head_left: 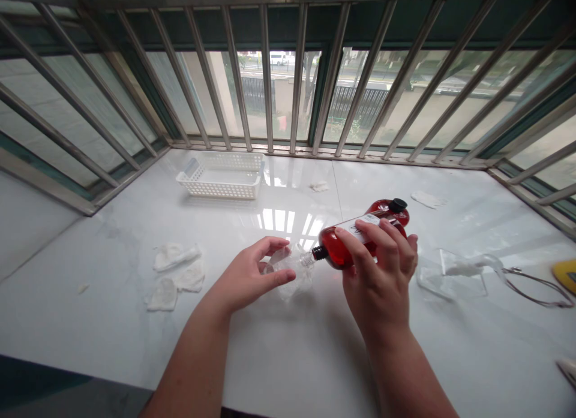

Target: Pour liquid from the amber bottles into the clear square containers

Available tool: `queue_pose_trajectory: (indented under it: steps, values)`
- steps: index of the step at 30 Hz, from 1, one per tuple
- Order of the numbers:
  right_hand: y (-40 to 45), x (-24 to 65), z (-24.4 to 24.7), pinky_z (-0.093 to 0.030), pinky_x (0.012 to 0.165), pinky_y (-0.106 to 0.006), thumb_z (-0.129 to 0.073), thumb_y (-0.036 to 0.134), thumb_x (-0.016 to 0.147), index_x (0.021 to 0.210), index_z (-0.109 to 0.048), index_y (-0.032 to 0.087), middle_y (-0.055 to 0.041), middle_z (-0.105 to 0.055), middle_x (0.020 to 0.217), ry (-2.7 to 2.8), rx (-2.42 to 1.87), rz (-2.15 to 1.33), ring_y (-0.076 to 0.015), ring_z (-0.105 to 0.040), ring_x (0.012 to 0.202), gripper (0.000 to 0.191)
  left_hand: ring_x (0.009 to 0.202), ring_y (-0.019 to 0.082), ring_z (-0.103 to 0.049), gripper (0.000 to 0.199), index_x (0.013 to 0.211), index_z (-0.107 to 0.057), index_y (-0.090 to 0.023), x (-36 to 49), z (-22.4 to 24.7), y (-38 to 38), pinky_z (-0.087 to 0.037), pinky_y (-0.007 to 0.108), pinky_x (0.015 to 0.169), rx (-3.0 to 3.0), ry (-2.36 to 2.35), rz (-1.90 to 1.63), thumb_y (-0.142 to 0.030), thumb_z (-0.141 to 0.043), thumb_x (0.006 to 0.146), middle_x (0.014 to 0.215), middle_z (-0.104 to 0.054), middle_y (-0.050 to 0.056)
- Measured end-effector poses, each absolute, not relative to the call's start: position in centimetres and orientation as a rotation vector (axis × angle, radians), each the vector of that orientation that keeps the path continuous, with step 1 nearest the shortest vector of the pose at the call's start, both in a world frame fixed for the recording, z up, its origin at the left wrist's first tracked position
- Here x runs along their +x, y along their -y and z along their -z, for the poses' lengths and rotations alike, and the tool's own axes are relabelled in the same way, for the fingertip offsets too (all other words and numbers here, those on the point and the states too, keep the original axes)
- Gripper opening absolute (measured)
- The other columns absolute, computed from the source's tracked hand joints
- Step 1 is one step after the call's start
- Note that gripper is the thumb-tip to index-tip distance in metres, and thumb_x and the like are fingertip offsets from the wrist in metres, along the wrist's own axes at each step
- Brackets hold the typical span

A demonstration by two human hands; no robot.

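Note:
My left hand (pixel 247 274) is closed around a clear, faceted bottle (pixel 290 268), thumb in front and fingers behind. That bottle's ridged neck points right. In my right hand (pixel 380 274) is a red bottle (pixel 333 247) with a white label, tipped so that its black threaded neck points left and slightly down. The two necks meet or nearly meet; whether liquid flows between them I cannot tell. Just behind my right hand stands a second red bottle (pixel 388 207) with a black cap, partly hidden by the first one.
A white perforated basket (pixel 222 190) stands at the back left of the glossy white counter (pixel 279 358). Crumpled white tissues (pixel 175 274) lie left. A clear plastic piece (pixel 454 274), eyeglasses (pixel 537 289) and a yellow object (pixel 564 275) lie right. Metal bars (pixel 297 82) line the window.

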State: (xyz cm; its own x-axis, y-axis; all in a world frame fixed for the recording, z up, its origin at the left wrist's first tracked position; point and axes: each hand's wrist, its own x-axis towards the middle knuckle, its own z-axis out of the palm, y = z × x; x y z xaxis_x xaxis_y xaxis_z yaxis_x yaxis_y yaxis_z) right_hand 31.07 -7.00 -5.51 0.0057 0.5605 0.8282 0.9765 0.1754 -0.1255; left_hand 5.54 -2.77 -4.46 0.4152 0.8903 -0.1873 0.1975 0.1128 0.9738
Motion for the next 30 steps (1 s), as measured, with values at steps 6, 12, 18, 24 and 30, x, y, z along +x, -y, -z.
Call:
queue_pose_trajectory:
  steps: [6, 12, 18, 24, 30]
  values:
    - [7.0, 31.1, 5.5, -0.029, 0.135, -0.068, -0.071, -0.001, 0.093, 0.132, -0.072, 0.034, -0.0059, -0.071, 0.141, 1.662, -1.488, 0.661, -0.0340, -0.057, 0.148, 0.052, 0.126, 0.036, -0.072, 0.065, 0.139, -0.071, -0.030, 5.5, 4.6, 2.8, -0.059, 0.047, 0.104, 1.391, -1.067, -0.682, -0.054, -0.095, 0.084, 0.146, -0.071, 0.012]
    - [7.0, 31.1, 5.6, -0.028, 0.136, -0.067, -0.068, 0.000, 0.094, 0.133, -0.071, 0.034, -0.0057, -0.070, 0.141, 1.660, -1.484, 0.652, -0.0339, -0.056, 0.149, 0.051, 0.127, 0.036, -0.071, 0.066, 0.140, -0.069, -0.030, 5.5, 4.6, 2.8, -0.058, 0.047, 0.105, 1.395, -1.067, -0.666, -0.055, -0.095, 0.085, 0.147, -0.070, 0.012]
    - [7.0, 31.1, 5.6, -0.027, 0.136, -0.067, -0.067, 0.000, 0.092, 0.134, -0.070, 0.034, -0.0060, -0.069, 0.142, 1.666, -1.487, 0.621, -0.0346, -0.055, 0.151, 0.055, 0.132, 0.036, -0.069, 0.066, 0.141, -0.068, -0.030, 5.5, 4.5, 2.8, -0.058, 0.046, 0.105, 1.393, -1.052, -0.659, -0.054, -0.095, 0.086, 0.149, -0.068, 0.012]
    - [7.0, 31.6, 5.9, -0.028, 0.134, -0.071, -0.069, 0.002, 0.092, 0.140, -0.066, 0.035, -0.0081, -0.066, 0.145, 1.712, -1.503, 0.507, -0.0389, -0.054, 0.151, 0.058, 0.142, 0.039, -0.063, 0.066, 0.142, -0.068, -0.030, 5.5, 4.7, 2.7, -0.060, 0.046, 0.106, 1.397, -1.013, -0.704, -0.051, -0.096, 0.086, 0.153, -0.066, 0.013]
    - [6.5, 32.1, 6.2, -0.041, 0.126, -0.070, -0.075, 0.008, 0.093, 0.150, -0.060, 0.036, -0.0118, -0.065, 0.147, 1.714, -1.432, 0.351, -0.0413, -0.060, 0.144, 0.065, 0.133, 0.038, -0.071, 0.073, 0.149, -0.065, -0.032, 5.4, 5.1, 2.8, -0.061, 0.046, 0.106, 1.334, -0.971, -0.729, -0.046, -0.097, 0.085, 0.157, -0.062, 0.013]
